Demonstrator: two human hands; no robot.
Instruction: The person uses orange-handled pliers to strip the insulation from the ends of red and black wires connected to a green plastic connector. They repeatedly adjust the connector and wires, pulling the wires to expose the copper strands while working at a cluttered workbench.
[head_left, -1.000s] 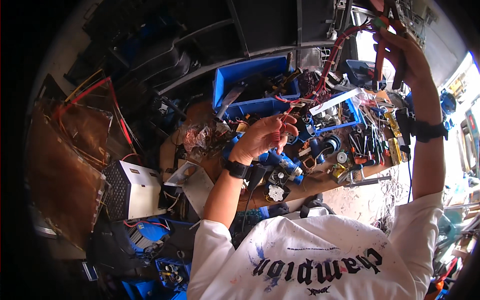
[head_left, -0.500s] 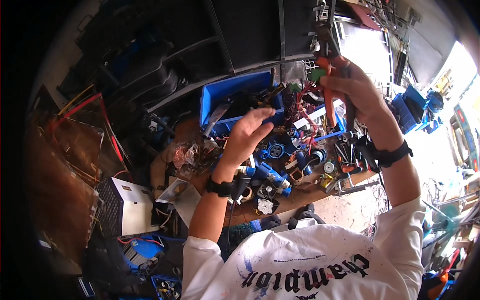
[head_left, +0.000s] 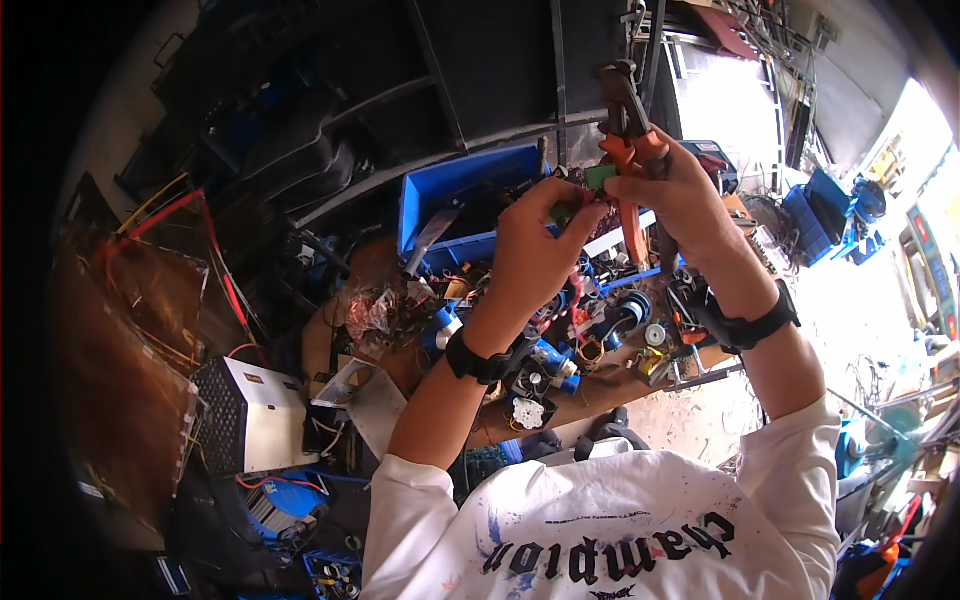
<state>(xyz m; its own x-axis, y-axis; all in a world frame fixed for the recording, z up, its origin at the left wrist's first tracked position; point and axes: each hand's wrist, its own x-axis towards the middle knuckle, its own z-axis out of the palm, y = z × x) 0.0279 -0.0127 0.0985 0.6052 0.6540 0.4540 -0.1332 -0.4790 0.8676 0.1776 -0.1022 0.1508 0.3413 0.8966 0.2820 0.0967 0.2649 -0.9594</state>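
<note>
Head view: at left, white box [head_left: 275,415] beside the wooden bench [head_left: 592,402], in place as before; likewise the blue bin [head_left: 418,205] farther along. Next, left hand [head_left: 535,250]: open and well apart from its pair half a second ago, now brought close, thumb and fingers curved around a small green piece [head_left: 563,213]; firmly pinched or not, impossible to tell. Then a green block [head_left: 600,177], at the thumb tip of the right hand [head_left: 690,200]. Wrapped, there, around the orange-handled tool [head_left: 622,155], now slightly farther left and lower. Tool up above the bench; long axis nearly upright in view, top tipped a little left, dark head pointing up, handles downward.
</note>
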